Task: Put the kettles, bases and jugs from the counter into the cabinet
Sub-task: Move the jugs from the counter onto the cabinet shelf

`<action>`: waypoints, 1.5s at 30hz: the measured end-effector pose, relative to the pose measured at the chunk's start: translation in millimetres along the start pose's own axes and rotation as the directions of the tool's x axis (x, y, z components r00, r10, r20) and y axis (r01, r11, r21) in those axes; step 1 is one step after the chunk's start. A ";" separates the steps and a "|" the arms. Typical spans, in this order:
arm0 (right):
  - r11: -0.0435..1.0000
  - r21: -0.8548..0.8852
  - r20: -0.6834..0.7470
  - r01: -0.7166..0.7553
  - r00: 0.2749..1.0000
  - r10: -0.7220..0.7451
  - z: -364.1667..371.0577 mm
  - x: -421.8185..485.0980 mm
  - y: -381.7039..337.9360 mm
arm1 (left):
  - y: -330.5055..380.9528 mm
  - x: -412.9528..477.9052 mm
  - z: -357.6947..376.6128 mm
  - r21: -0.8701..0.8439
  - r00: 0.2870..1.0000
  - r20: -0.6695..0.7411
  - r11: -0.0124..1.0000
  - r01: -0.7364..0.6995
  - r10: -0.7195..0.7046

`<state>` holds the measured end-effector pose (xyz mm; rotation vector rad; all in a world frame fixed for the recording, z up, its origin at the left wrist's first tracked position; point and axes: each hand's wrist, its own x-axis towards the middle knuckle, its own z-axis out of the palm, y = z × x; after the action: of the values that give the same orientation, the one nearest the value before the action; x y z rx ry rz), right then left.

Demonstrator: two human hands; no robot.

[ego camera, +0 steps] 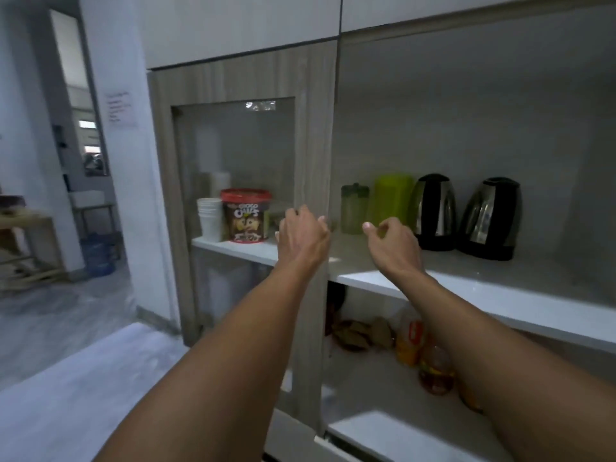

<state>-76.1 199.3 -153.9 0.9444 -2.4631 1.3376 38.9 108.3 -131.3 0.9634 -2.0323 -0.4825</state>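
Note:
Two steel-and-black kettles (433, 211) (490, 218) stand on their black bases on the cabinet's white shelf (500, 295), toward the right. Left of them are a lime green jug (393, 201) and a smaller clear green jug (354, 208). My left hand (301, 233) is raised at the edge of the wood-framed glass door (313, 135), fingers loosely curled, holding nothing. In front of the green jugs, my right hand (391, 245) hovers over the shelf with fingers curled and apart, also with nothing in it.
Behind the glass door sit a stack of white cups (210, 218) and a red-lidded cereal tub (246, 215). The lower shelf holds bottles (435, 368) and bagged food (360, 333). A white counter (83, 395) lies at lower left. A doorway opens at the far left.

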 end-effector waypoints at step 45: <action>0.983 0.173 0.979 -0.067 0.118 -0.165 535.8 -637.5 -477.7 | -684.5 -338.8 -536.0 -0.340 0.145 -0.218 0.214 0.916 -0.965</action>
<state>785.0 -136.1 -414.1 2.7403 -3.0129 0.9275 912.3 -62.2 -412.1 2.0596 -0.7106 -0.9610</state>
